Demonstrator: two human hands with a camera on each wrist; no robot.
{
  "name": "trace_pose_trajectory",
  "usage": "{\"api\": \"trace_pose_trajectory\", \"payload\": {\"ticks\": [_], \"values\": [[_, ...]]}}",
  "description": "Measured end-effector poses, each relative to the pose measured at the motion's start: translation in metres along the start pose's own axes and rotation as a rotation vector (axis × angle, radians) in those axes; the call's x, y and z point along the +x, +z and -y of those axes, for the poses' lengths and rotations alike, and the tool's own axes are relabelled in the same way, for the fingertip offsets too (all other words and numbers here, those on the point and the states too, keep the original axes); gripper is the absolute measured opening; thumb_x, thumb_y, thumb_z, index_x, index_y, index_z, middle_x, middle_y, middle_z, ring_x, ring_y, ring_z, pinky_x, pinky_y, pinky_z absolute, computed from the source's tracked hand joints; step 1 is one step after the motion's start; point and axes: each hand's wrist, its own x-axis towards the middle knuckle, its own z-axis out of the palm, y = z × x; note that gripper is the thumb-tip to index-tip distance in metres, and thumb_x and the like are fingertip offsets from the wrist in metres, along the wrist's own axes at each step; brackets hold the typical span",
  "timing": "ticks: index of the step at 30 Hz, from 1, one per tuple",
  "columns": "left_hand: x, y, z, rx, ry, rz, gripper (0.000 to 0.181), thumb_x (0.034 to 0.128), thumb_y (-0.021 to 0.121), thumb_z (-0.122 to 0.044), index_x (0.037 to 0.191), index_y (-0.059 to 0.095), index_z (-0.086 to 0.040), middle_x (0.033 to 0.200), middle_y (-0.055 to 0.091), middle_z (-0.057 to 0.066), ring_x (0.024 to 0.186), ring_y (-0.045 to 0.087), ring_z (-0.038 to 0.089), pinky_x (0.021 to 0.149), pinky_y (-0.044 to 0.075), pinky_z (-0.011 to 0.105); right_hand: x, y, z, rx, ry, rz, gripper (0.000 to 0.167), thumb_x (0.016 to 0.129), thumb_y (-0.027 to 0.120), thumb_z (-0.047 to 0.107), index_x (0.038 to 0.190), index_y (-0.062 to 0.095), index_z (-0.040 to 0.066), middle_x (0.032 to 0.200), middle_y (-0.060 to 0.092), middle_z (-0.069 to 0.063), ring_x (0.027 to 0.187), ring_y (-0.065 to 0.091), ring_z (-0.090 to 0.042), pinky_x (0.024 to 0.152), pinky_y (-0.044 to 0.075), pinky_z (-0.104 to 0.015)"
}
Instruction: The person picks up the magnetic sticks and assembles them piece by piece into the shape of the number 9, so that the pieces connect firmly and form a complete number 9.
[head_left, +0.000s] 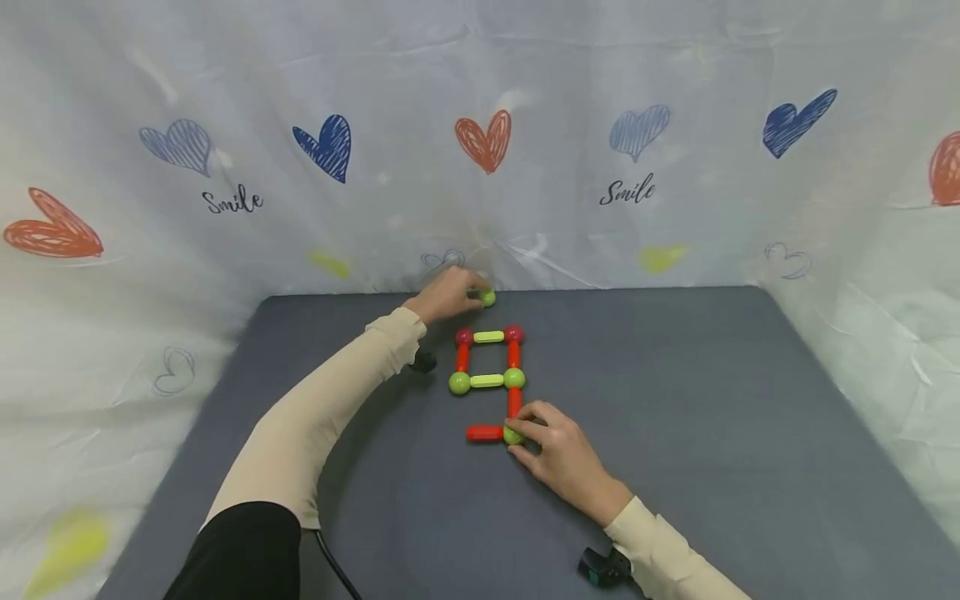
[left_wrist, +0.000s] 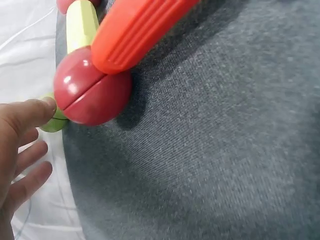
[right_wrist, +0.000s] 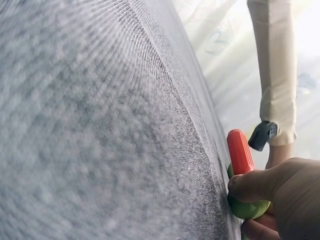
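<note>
A figure of magnetic balls and rods lies flat on the table. Its closed square has two red balls [head_left: 513, 334] at the far corners and two green balls [head_left: 460, 383] at the near ones. Yellow rods [head_left: 487, 381] and red rods [head_left: 462, 357] link them. Another red rod [head_left: 514, 402] runs toward me to a near green ball [head_left: 512, 436], which my right hand [head_left: 564, 462] pinches. From that ball a red rod [head_left: 485, 433] points left, its other end free. Beyond the square, my left hand [head_left: 450, 295] holds a loose green ball [head_left: 488, 297] by the table's far edge.
The dark grey table [head_left: 675, 400] meets a white curtain [head_left: 555, 225] printed with hearts at its back edge. A cable [head_left: 335, 567] hangs beside the left arm. Small wrist cameras [head_left: 604, 568] sit under both forearms, close to the tabletop.
</note>
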Motion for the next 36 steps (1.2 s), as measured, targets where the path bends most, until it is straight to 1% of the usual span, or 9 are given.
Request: {"api": "trace_pose_trajectory", "payload": {"ticks": [6,11,15,18,22,24,27,31,36], "values": [[-0.025,-0.001,0.005,-0.003,-0.035,-0.017,0.029,0.0898,0.077,-0.011,0.119,0.074,-0.006,0.107,0.071,0.006,0.09,0.063,0.017,0.082,0.052,0.034,0.001,0.007,0.012,0.031,-0.009,0.013,0.037,0.071,0.091,0.005,0.106,0.078,0.006,0.105,0.062,0.0,0.095,0.061,-0.013,0.077,0.055,-0.029],[-0.043,-0.018,0.002,-0.052,-0.055,-0.091,0.028,0.0891,0.076,-0.009,0.116,0.074,-0.005,0.109,0.072,0.007,0.094,0.067,0.02,0.083,0.054,0.035,0.004,0.009,0.013,0.016,-0.046,0.006,0.037,0.073,0.09,0.005,0.107,0.077,0.005,0.106,0.062,-0.002,0.097,0.061,-0.015,0.078,0.055,-0.03],[-0.065,-0.034,-0.015,-0.103,-0.047,-0.173,0.03,0.0891,0.077,-0.01,0.118,0.073,-0.005,0.111,0.071,0.007,0.098,0.067,0.021,0.083,0.055,0.035,0.004,0.005,0.009,-0.012,-0.048,-0.016,0.037,0.071,0.091,0.005,0.106,0.078,0.004,0.104,0.062,-0.003,0.094,0.062,-0.016,0.075,0.056,-0.031],[-0.095,-0.037,-0.035,-0.175,-0.036,-0.215,0.031,0.0884,0.078,-0.009,0.119,0.073,-0.007,0.109,0.07,0.005,0.096,0.067,0.018,0.08,0.055,0.03,0.0,0.002,0.005,-0.02,-0.031,-0.022,0.038,0.071,0.091,0.005,0.106,0.078,0.004,0.103,0.062,-0.002,0.091,0.061,-0.014,0.072,0.055,-0.031],[-0.143,-0.022,-0.055,-0.309,-0.029,-0.228,0.03,0.0867,0.079,-0.008,0.117,0.074,-0.009,0.107,0.07,0.003,0.093,0.068,0.016,0.075,0.056,0.024,-0.005,0.001,0.001,-0.017,-0.018,-0.026,0.038,0.07,0.091,0.003,0.105,0.078,0.004,0.102,0.062,-0.002,0.088,0.061,-0.013,0.07,0.055,-0.031],[-0.165,-0.011,-0.061,-0.343,-0.026,-0.217,0.03,0.0856,0.081,-0.008,0.115,0.075,-0.009,0.107,0.071,0.002,0.092,0.07,0.017,0.074,0.056,0.023,-0.005,0.001,-0.001,-0.016,-0.019,-0.03,0.039,0.068,0.092,0.001,0.104,0.078,0.003,0.101,0.062,-0.002,0.086,0.061,-0.013,0.07,0.055,-0.031],[-0.191,0.006,-0.07,-0.355,-0.012,-0.181,0.029,0.0849,0.082,-0.01,0.113,0.076,-0.01,0.103,0.071,0.0,0.09,0.07,0.018,0.073,0.056,0.023,-0.004,0.0,-0.002,-0.015,-0.021,-0.03,0.039,0.067,0.092,0.0,0.103,0.078,0.003,0.1,0.062,-0.002,0.085,0.061,-0.012,0.069,0.055,-0.031],[-0.215,0.026,-0.083,-0.373,-0.015,-0.164,0.028,0.0848,0.082,-0.011,0.112,0.076,-0.012,0.1,0.07,-0.002,0.088,0.069,0.014,0.073,0.056,0.024,-0.001,0.0,-0.001,-0.017,-0.027,-0.021,0.039,0.067,0.092,0.001,0.103,0.077,0.002,0.099,0.062,-0.002,0.083,0.061,-0.012,0.069,0.055,-0.032],[-0.23,0.043,-0.097,-0.427,-0.019,-0.19,0.027,0.085,0.082,-0.012,0.112,0.076,-0.013,0.1,0.07,-0.003,0.087,0.069,0.012,0.074,0.056,0.023,0.002,0.003,0.002,-0.011,-0.024,-0.004,0.039,0.068,0.092,0.001,0.103,0.077,0.003,0.098,0.062,-0.002,0.081,0.062,-0.014,0.068,0.055,-0.032]]}}
